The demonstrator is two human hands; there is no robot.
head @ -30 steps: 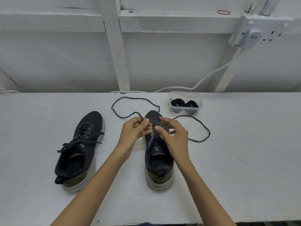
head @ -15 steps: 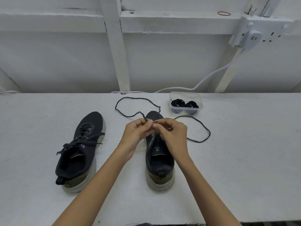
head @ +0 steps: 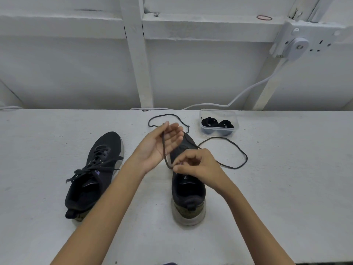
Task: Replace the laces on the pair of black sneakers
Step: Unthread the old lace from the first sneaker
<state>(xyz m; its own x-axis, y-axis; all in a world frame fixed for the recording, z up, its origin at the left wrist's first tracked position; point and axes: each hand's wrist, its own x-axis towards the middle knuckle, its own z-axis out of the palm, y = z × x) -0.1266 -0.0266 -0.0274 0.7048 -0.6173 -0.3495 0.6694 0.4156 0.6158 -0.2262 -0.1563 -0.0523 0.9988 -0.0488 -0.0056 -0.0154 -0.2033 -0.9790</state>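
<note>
Two black sneakers stand on the white table. The left sneaker (head: 95, 173) is laced, its lace ends loose. The right sneaker (head: 188, 190) has a thin black lace (head: 236, 152) running from its front eyelets, looping on the table to the right and behind the toe. My left hand (head: 162, 144) is raised palm up with straight fingers, and the lace lies across its palm. My right hand (head: 193, 164) pinches the lace just above the right sneaker's eyelets, at the bottom of a small loop.
A clear plastic box (head: 219, 122) holding two coiled black laces stands behind the right sneaker. A white cable (head: 248, 92) runs from a wall socket (head: 298, 44) down to the table's back edge. The wall rises directly behind the table.
My hands, pinched together over the sneaker's front, have parted. The left hand has opened and lifted away to the left with the lace across it; the right hand has dropped toward the eyelets.
</note>
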